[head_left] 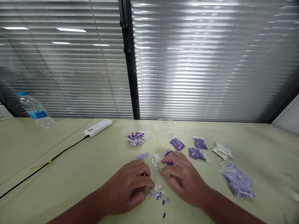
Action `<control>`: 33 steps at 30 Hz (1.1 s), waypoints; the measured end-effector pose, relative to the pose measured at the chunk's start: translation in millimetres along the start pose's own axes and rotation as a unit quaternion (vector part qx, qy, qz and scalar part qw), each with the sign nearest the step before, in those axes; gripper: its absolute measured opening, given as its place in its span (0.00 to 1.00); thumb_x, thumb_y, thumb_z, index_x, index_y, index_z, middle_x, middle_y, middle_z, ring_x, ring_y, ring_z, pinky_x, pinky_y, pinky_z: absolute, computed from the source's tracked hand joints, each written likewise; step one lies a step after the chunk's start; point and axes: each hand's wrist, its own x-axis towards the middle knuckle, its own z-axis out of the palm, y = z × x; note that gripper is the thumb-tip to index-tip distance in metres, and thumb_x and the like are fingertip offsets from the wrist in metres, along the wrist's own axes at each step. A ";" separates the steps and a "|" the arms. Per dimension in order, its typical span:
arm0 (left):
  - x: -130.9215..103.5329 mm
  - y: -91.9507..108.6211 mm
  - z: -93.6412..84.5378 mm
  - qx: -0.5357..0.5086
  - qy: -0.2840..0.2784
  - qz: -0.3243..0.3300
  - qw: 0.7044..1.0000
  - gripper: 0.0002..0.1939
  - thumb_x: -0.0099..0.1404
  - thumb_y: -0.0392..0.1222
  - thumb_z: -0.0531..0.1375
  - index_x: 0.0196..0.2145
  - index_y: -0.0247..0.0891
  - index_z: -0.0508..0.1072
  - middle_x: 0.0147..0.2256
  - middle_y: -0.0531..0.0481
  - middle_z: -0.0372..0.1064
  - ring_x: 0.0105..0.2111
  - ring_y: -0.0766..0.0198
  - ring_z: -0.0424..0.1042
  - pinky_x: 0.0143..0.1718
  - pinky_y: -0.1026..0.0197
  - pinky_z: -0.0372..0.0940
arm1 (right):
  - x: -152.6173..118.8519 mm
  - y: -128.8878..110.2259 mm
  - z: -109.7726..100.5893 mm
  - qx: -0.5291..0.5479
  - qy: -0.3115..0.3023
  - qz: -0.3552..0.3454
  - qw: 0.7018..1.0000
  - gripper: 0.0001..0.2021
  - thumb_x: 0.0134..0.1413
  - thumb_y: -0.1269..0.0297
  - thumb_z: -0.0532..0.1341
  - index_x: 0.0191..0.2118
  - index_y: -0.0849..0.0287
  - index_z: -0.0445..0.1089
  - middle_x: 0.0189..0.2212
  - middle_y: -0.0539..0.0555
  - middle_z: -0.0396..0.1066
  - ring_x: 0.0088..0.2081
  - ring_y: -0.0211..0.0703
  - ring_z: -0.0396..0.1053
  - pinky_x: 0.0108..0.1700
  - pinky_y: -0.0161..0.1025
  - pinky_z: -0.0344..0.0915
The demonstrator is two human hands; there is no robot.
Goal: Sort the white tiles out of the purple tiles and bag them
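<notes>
Small square pieces in white, lilac and dark purple form a mixed scatter (158,194) between the hands. My left hand (132,186) has its index fingertip at this scatter's upper left, with its other fingers curled. Further up lie a lilac pile (142,156), a white pile (156,160) and a dark purple pile (168,153). My right hand (183,177) has its fingers apart, the index over the dark purple pile and another fingertip below the white pile. It holds nothing visible. A clear round bowl (125,133) behind the lilac pile contains mixed pieces.
A clear round container (165,128) stands at the back. Purple packets (200,143), white packets (223,151) and larger lilac bags (239,182) lie to the right. On the left are a white power bank (98,127), its black cable (63,151) and a water bottle (36,110).
</notes>
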 end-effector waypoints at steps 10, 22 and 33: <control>1.2 -0.1 0.1 -0.008 0.007 -0.003 1.000 0.22 0.60 0.24 0.54 0.45 0.44 0.77 0.37 0.49 0.69 0.37 0.58 0.66 0.39 0.57 0.60 | -1.9 -4.4 -0.2 0.041 -0.043 -0.045 0.997 0.19 0.51 0.85 0.57 0.37 0.54 0.78 0.45 0.53 0.72 0.48 0.48 0.68 0.51 0.48 0.64; -0.6 -2.1 1.6 0.011 0.020 0.010 1.000 0.19 0.60 0.24 0.56 0.41 0.43 0.78 0.36 0.48 0.69 0.35 0.59 0.66 0.38 0.57 0.61 | -0.8 -4.0 1.0 -0.006 -0.050 0.040 0.998 0.27 0.50 0.83 0.57 0.53 0.52 0.76 0.51 0.55 0.70 0.53 0.53 0.66 0.55 0.54 0.61; 1.1 -0.8 1.6 0.000 0.021 0.011 1.000 0.19 0.60 0.24 0.56 0.41 0.43 0.78 0.36 0.49 0.71 0.36 0.59 0.68 0.37 0.58 0.61 | 0.4 -8.4 -2.3 0.009 -0.095 0.019 0.995 0.27 0.51 0.82 0.57 0.51 0.49 0.77 0.49 0.52 0.72 0.51 0.50 0.67 0.55 0.50 0.63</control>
